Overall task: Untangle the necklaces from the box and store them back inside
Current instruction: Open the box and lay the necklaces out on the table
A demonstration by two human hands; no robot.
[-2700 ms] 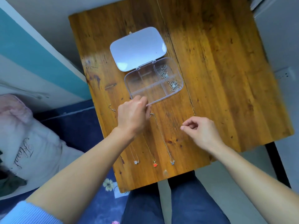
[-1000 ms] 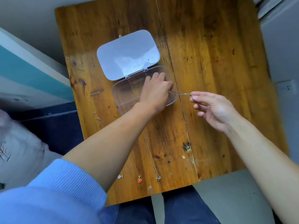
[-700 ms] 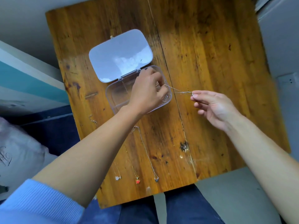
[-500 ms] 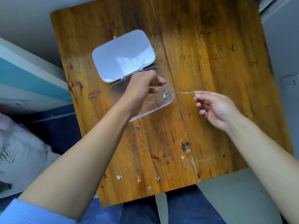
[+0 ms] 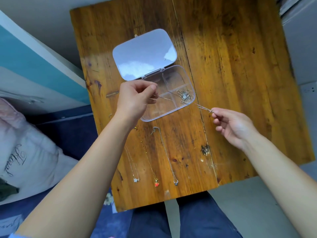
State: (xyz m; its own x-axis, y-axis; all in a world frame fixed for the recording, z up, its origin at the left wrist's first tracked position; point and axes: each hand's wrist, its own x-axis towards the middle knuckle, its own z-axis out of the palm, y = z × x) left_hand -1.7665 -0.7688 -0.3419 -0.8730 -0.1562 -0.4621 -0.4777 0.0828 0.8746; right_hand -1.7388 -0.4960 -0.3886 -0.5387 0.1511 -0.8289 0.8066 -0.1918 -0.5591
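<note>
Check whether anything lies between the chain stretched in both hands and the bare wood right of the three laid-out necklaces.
Nothing visible does. The chain, pinched by the left hand and right hand, passes over the tangle in the box; whether it is caught there cannot be told.

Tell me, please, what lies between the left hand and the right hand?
In the head view, a thin chain stretches from the left hand to the right hand, crossing the open box.

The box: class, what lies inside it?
One compartment of the box holds a tangle of silver chains. A chain stretches over it between left hand and right hand. Other visible compartments look empty; the left hand hides its left end.
</note>
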